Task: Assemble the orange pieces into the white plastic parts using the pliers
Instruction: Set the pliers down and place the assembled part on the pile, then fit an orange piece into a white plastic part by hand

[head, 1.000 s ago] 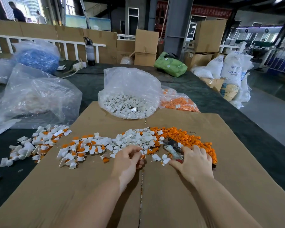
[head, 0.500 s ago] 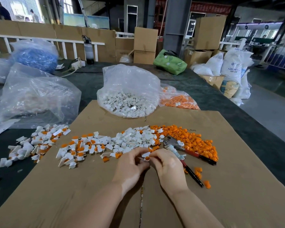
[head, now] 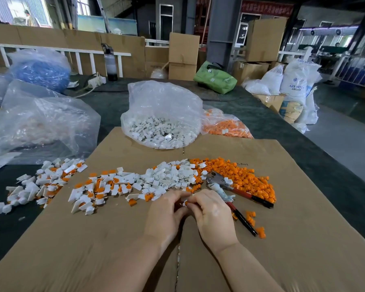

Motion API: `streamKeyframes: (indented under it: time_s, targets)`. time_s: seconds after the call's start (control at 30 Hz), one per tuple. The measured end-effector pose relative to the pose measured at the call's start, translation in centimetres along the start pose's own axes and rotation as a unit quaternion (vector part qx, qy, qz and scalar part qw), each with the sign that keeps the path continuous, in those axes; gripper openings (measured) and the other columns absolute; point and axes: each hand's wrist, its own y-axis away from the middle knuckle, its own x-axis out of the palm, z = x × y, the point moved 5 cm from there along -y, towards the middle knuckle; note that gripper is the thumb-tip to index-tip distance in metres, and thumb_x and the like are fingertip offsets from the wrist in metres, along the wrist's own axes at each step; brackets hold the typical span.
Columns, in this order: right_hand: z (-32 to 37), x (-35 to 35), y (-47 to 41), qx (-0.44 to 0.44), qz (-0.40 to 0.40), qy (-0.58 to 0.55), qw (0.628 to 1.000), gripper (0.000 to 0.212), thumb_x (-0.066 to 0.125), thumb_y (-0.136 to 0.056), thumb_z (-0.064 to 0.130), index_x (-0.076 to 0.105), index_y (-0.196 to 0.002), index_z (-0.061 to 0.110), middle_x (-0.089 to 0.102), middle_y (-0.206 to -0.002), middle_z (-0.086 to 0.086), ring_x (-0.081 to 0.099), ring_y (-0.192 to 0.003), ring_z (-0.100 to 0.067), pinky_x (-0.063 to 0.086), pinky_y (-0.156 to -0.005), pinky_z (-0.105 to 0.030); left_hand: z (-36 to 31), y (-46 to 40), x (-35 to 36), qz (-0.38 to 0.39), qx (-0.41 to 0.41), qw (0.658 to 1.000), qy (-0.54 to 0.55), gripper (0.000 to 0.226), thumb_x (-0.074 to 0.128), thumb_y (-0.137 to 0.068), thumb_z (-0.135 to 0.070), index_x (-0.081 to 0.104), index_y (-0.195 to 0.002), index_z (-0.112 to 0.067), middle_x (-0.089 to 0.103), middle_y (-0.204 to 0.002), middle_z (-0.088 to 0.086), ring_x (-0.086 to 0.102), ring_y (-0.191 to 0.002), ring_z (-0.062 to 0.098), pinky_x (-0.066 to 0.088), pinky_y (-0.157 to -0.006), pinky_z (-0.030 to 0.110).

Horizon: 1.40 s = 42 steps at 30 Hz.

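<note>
**Both hands pinch one small part over the cardboard**

The left hand (head: 167, 216) and the right hand (head: 213, 216) meet in the middle, above the cardboard (head: 114, 249). The fingers of both are curled, and their tips pinch one small white part (head: 185, 203) between them. A bit of orange shows at this part, but the fingers cover most of it, so I cannot tell if an orange piece is already seated inside.

The pliers (head: 236, 191) lie on the cardboard just beside the right hand, and no hand touches them. Their metal head is at the edge of the orange pile (head: 247, 180), and the red and black handles point toward the right. The right hand hides a part of one handle.

The white pile (head: 169, 178) lies just beyond the hands and touches the orange pile. To the left there is a row of white parts with orange in them (head: 99, 188), which runs off the cardboard onto the dark table (head: 9, 232).

Behind the piles, a clear bag (head: 162, 123) holds white parts. Just beside it on the right, a smaller bag (head: 226, 125) holds orange pieces. A big bag (head: 40, 123) on the left is cloudy, and its content is hard to make out. Farther left, a bag with something blue (head: 40, 70) is seen.
</note>
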Motion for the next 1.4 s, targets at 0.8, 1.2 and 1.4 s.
streamKeyframes:
  time_s: [0.8,1.2,1.4]
  targets:
    - [-1.7,-0.5,0.4,0.097,-0.076,0.014,0.992,0.022,0.068,-0.072,-0.014,0.07,-0.081,0.006,0.066,-0.078,-0.002,0.062,-0.078,-0.02,0.047,-0.071,-0.025,3.8,0.3,-5.4,-0.183,-0.127,0.975,-0.012,0.008,0.062,-0.089,-0.02,0.065,-0.096,-0.021,0.052,-0.097,-0.003,0.047,-0.093,0.014,0.034,-0.079,0.02]
    - [-2.5,0.4,0.4,0.142,-0.034,0.065,0.987,0.024,0.059,-0.078,-0.012,0.07,-0.089,0.006,0.065,-0.089,-0.006,0.058,-0.088,-0.027,0.044,-0.079,-0.036,5.2,0.1,-7.6,-0.235,-0.188,0.94,-0.161,0.025,0.058,-0.088,-0.007,0.065,-0.107,-0.021,0.045,-0.12,0.009,0.031,-0.119,0.03,0.029,-0.103,0.045]
    - [-1.8,0.6,0.1,0.126,-0.019,0.139,0.982,0.014,0.072,-0.075,0.001,0.072,-0.082,0.013,0.064,-0.086,-0.003,0.059,-0.081,-0.026,0.046,-0.074,-0.043,3.3,-0.2,-6.4,-0.194,-0.087,0.947,-0.241,0.021,0.065,-0.086,-0.02,0.064,-0.104,-0.029,0.053,-0.109,-0.004,0.04,-0.111,0.02,0.028,-0.095,0.041]
